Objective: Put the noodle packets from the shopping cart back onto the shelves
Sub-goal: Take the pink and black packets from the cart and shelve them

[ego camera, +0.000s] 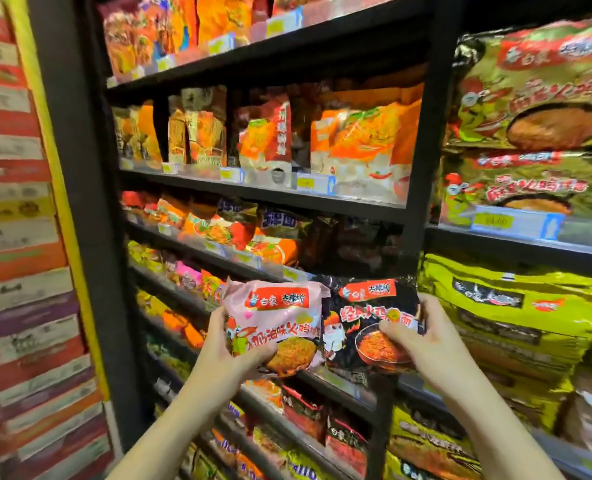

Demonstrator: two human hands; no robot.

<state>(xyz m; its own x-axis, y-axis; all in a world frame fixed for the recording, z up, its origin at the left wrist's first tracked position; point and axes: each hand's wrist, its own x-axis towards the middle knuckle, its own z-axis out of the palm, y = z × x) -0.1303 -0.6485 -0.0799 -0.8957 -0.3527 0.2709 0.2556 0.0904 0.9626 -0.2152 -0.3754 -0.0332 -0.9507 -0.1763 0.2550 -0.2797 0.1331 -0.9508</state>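
In front of me stands a tall black shelving unit (415,174) that fills most of the view, with several levels packed with noodle packets. At the far left I see a wall of stacked boxes (21,237) in red, white, orange and purple, with a yellow strip (50,143) between them and the black frame. On the right section of the shelves lie big green multipacks (529,98) on the upper level and yellow-green multipacks (516,323) below them. The middle levels carry orange and red packets (363,140) standing upright, and small price labels (313,183) sit along the shelf edges. The picture is a little blurred, so I cannot read the labels.

My left hand (227,344) grips a pink noodle packet (275,323) by its lower left side, with the thumb pressed on the front. My right hand (420,337) holds a black noodle packet (370,317) by its right edge, thumb on the front and fingers curled behind. The two packets are side by side, touching or almost touching, held up in front of the lower shelf levels, not resting on any shelf.
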